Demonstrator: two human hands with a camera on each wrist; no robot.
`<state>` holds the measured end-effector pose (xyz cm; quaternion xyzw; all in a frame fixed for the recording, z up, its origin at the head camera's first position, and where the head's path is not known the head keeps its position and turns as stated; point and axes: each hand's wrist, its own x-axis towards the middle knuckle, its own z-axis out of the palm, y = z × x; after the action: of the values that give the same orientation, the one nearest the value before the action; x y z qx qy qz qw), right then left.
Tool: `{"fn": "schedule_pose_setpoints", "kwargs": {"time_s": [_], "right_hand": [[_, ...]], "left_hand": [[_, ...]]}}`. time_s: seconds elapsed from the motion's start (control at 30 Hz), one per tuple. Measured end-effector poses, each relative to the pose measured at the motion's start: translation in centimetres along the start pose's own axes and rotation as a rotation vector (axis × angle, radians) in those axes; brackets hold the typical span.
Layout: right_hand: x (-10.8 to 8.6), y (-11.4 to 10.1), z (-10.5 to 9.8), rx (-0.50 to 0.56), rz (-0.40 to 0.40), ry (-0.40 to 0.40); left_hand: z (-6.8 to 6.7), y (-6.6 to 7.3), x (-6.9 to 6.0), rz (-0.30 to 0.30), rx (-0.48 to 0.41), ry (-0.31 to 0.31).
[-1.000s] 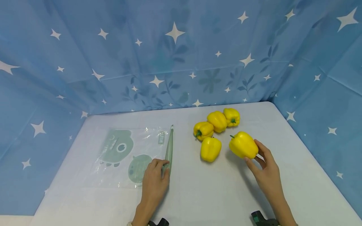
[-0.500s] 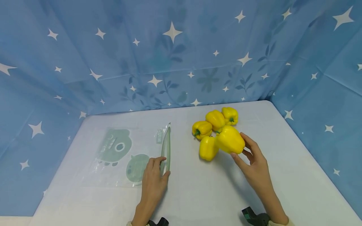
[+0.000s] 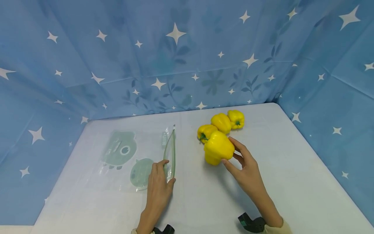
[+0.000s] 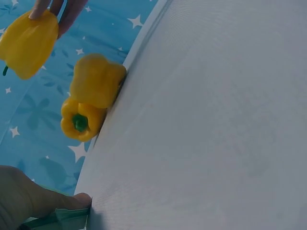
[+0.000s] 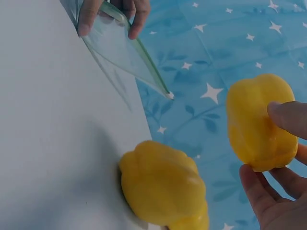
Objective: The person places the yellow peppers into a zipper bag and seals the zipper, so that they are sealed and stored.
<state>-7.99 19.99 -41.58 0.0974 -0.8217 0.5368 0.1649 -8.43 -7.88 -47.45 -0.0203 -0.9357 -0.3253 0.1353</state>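
Five yellow bell peppers (image 3: 221,123) appear right of the frame's middle in the head view. The right hand (image 3: 246,172) grips the held pepper (image 3: 219,145) between thumb and fingertips from its right side; some fingers are partly hidden. That pepper mostly covers the lowest pepper (image 3: 212,160), leaving its bottom edge visible, and overlaps one of the three behind. In the right wrist view it is aloft, apart from the pepper at lower centre, behind which another shows only in part, cut off by the bottom edge.

At lower centre-left, the left hand (image 3: 159,185) holds the green-edged mouth of a clear plastic bag (image 3: 141,174), thumb and fingers apart, the mouth parted. The bag lies on the white counter (image 3: 292,182); its transparent left border is hard to make out. In the left wrist view, only the thumb side and a corner of the bag show at lower left, the rest cut off.
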Motion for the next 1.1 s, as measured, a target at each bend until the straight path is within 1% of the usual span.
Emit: {"fn": "schedule_pose_setpoints", "kwargs": {"time_s": [0.13,0.27,0.57,0.77,0.83,0.97,1.1], "right_hand": [[0.3,-0.2,0.8,0.023,-0.025,-0.024],[0.7,-0.4,1.7,0.040,-0.045,-0.049],[1.1,-1.0,3.8,0.053,-0.028,-0.125],[1.4,-0.7,5.6,0.058,-0.025,-0.171],[1.4,-0.6,6.3,0.060,-0.013,-0.181],[1.3,-0.4,7.7,0.079,0.021,-0.234],[1.6,-0.2,9.1,0.090,0.062,-0.283]], "left_hand": [[0.0,0.0,0.2,0.008,-0.005,0.003],[0.1,0.2,0.5,0.000,-0.003,0.004],[0.0,0.5,0.7,-0.030,-0.013,-0.003],[0.1,0.5,0.7,-0.039,-0.018,-0.005],[0.1,0.6,0.6,-0.040,-0.021,-0.011],[0.2,0.5,0.3,-0.051,-0.022,-0.022],[0.1,0.3,0.1,-0.052,-0.024,-0.020]]}}
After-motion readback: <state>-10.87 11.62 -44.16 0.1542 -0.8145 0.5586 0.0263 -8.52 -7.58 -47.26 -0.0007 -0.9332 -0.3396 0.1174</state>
